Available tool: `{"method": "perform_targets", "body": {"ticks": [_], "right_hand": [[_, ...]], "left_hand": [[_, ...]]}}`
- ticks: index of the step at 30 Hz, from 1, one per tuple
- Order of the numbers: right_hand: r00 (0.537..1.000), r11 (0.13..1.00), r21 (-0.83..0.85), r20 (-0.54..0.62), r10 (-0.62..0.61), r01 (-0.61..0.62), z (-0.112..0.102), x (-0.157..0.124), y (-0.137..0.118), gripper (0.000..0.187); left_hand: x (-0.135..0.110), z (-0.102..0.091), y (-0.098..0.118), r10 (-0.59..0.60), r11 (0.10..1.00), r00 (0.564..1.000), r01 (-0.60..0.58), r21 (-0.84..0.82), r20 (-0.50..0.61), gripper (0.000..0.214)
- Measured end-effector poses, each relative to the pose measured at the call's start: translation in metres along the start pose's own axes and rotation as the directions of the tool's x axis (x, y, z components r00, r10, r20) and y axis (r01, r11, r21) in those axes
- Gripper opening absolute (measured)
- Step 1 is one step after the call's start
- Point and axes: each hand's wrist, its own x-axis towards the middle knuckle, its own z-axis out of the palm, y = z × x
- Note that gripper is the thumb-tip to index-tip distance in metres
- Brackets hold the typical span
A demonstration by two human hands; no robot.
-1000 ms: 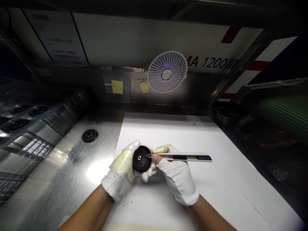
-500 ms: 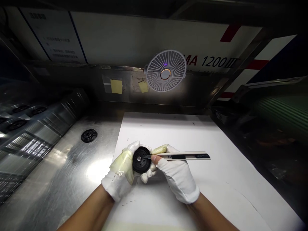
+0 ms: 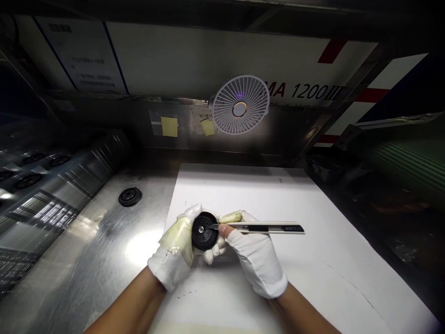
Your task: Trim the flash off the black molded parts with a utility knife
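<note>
Snap-off utility knife [image 3: 267, 228] shifted slightly since the first frame: tail end drawn a little back toward the black wheel [image 3: 205, 231] by the white-gloved right hand [image 3: 257, 262]; gloved left hand [image 3: 174, 248] moved marginally inward.

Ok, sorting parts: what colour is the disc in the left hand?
The disc is black; head view.

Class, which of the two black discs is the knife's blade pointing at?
The disc in the left hand; the other disc lies on the steel bench.
</note>
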Motion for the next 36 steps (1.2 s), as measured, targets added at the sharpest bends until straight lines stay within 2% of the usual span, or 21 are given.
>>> {"method": "perform_targets", "body": {"ticks": [5, 11, 18, 25, 31, 36], "right_hand": [[1.0, 0.999, 0.018, 0.004, 0.031, -0.031, -0.0013, 0.0012, -0.0012, 0.019], [1.0, 1.0, 0.011, -0.012, 0.019, -0.019, 0.0014, 0.0004, -0.0016, 0.02], [0.999, 0.999, -0.021, -0.027, 0.036, -0.036, -0.0025, 0.0013, -0.0019, 0.021], [1.0, 1.0, 0.017, 0.002, 0.005, -0.006, 0.0016, 0.0, -0.0026, 0.019], [0.999, 1.0, 0.011, 0.02, 0.029, -0.029, -0.001, 0.0, -0.0023, 0.016], [1.0, 1.0, 0.017, -0.004, 0.011, -0.011, 0.0, 0.0, -0.0017, 0.017]], "left_hand": [[-0.0009, -0.0002, -0.0006, -0.002, 0.998, 0.999, -0.002, 0.07, 0.05, 0.042], [-0.0011, 0.0003, 0.0004, -0.001, 1.0, 1.0, 0.0, 0.029, 0.008, 0.038], [-0.0001, -0.0015, -0.0015, -0.007, 0.995, 0.996, -0.002, 0.098, 0.088, 0.048], [-0.0003, -0.0016, -0.0005, 0.002, 0.997, 0.997, -0.008, 0.072, 0.073, 0.049], [-0.0007, -0.0014, -0.0011, 0.004, 0.997, 0.997, -0.009, 0.073, 0.076, 0.049], [0.0011, -0.0017, -0.0013, -0.009, 0.998, 0.998, 0.005, 0.062, 0.067, 0.049]]}}
